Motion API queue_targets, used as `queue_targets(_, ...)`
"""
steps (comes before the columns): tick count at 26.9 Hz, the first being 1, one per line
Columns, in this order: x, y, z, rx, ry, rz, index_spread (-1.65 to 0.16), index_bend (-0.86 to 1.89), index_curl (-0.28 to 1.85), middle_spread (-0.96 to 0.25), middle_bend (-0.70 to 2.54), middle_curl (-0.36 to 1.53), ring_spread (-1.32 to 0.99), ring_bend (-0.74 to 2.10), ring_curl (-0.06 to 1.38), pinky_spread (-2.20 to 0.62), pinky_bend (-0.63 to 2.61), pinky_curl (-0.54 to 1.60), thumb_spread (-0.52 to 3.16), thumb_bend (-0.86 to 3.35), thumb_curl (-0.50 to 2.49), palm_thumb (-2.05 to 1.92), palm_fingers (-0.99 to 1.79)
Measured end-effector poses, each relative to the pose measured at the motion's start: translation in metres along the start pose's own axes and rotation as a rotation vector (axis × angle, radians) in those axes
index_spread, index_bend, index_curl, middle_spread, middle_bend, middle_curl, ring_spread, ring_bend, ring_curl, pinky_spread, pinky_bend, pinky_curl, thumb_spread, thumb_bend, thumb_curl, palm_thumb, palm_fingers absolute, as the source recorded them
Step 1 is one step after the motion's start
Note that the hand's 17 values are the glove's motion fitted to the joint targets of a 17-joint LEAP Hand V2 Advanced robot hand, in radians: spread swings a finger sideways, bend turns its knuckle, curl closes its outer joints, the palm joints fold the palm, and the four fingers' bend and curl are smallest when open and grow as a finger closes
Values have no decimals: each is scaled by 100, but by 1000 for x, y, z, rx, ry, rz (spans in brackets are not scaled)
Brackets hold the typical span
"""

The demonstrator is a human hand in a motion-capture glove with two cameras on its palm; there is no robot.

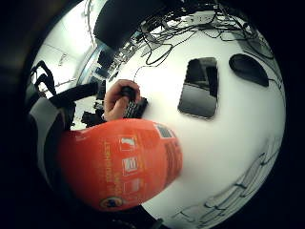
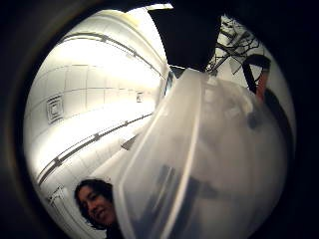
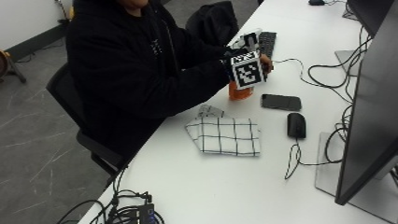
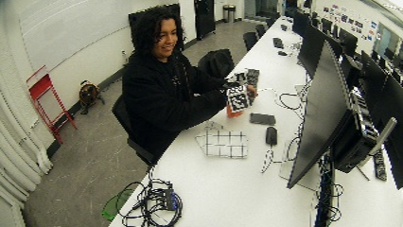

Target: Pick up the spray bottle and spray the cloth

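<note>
You are sitting at the white desk (image 3: 205, 186) with your gloved right hand (image 3: 239, 63) raised above its near edge, and the fingers are wrapping around the spray bottle (image 3: 240, 91). The bottle is standing upright in the grip, its orange body showing below the hand and its pale top (image 3: 251, 38) rising above it. In the little-finger palm view the orange body (image 1: 121, 164) is filling much of the picture, close against the palm, with its printed label turned to the camera. In the thumb-side view the clear plastic top (image 2: 209, 164) is taking up most of the frame.

The checked cloth (image 3: 225, 135) is lying folded flat on the desk, nearer the front edge than the bottle and apart from it. A black phone (image 3: 281, 101) is lying just beyond the bottle, and a black mouse (image 3: 296, 125) is sitting beside the phone. Your bare hand (image 1: 116, 98) is resting at the keyboard (image 3: 266, 43) further back.
</note>
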State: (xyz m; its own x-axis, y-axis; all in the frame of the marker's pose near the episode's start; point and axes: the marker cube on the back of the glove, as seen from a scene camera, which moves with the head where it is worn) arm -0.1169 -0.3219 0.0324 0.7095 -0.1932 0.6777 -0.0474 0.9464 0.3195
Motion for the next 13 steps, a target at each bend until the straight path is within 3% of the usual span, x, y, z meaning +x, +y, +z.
queue_targets(13,18,33,-42,-165,286,78,-31,10,51,-18,54,52,-17,63,46,-12,36,39,70,-7,74,70,98)
